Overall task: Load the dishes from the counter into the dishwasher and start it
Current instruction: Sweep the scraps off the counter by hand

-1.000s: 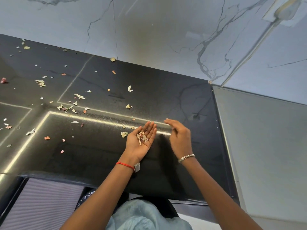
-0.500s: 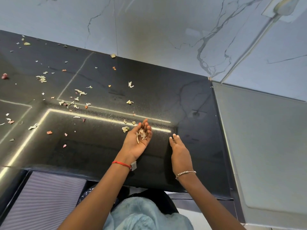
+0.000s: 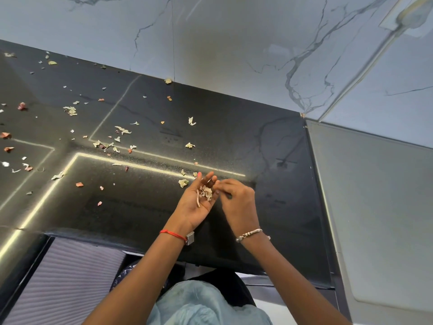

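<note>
My left hand [image 3: 195, 204] lies palm up just over the black counter [image 3: 234, 141] and cups a small pile of pale food scraps [image 3: 205, 193]. My right hand [image 3: 239, 200] is beside it on the right, its fingertips pinched together over the left palm at the pile's edge. Whether those fingers hold a scrap is too small to tell. No dishes and no dishwasher are in view.
Several pale and reddish food scraps [image 3: 105, 144] are scattered over the counter's left and middle. One larger scrap [image 3: 183, 182] lies just left of my left fingers. A marble wall [image 3: 234, 43] stands behind, a grey appliance panel [image 3: 375, 207] at the right, a ribbed grey surface [image 3: 58, 277] at lower left.
My right hand has lifted off the counter and moved left to my left palm, fingers now pinched. My left hand still cups the scraps.
</note>
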Tool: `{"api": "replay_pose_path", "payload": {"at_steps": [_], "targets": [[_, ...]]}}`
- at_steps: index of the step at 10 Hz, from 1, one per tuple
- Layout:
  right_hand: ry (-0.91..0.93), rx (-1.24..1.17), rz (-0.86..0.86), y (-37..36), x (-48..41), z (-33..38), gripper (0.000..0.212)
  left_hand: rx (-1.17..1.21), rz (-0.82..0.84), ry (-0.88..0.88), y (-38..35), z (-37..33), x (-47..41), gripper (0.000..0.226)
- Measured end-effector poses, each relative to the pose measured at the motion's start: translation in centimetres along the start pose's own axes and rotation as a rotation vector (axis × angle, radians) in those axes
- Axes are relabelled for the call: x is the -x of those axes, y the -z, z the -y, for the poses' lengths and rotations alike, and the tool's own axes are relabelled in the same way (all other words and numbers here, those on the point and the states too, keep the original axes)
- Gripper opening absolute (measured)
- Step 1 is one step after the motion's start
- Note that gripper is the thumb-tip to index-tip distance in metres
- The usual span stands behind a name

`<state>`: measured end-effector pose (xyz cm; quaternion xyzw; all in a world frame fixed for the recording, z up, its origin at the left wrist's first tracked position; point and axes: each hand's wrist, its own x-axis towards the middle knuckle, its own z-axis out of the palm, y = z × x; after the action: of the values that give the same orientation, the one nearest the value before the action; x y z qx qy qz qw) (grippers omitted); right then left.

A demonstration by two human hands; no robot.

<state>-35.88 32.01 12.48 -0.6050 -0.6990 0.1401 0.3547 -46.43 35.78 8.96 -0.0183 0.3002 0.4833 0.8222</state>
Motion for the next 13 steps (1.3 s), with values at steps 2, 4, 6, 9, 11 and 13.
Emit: {"api": "replay_pose_path", "payload": {"at_steps": [2, 4, 6, 9, 11, 13], "targets": [[-0.523, -1.777, -0.926, -8.3, 0.8, 3.9, 0.02, 0.168, -0.053, 0.048, 1.1, -1.4, 1.4, 0.037], [0.059, -0.187, -0.029, -4.9, -2.0, 1.5, 0.037, 0.175, -0.155, -0.097, 2.4, -3.5, 2.2, 0.031], [-0.137, -0.005, 0.385, -7.0, -5.4, -0.3, 0.042, 0.234, -0.147, -0.183, 3.4, -5.2, 3.5, 0.034], [0.084, 0.122, 0.61, -8.5, -4.2, -0.3, 0.054, 0.236, -0.16, -0.247, 4.1, -5.5, 4.0, 0.034], [0.238, 0.271, 0.584, -6.8, -2.4, -0.8, 0.05, 0.271, -0.153, -0.257, 4.2, -5.3, 4.2, 0.035], [0.313, 0.315, 0.5, -5.5, -1.1, -1.2, 0.039, 0.261, -0.15, -0.253, 4.4, -5.0, 4.6, 0.034]]}}
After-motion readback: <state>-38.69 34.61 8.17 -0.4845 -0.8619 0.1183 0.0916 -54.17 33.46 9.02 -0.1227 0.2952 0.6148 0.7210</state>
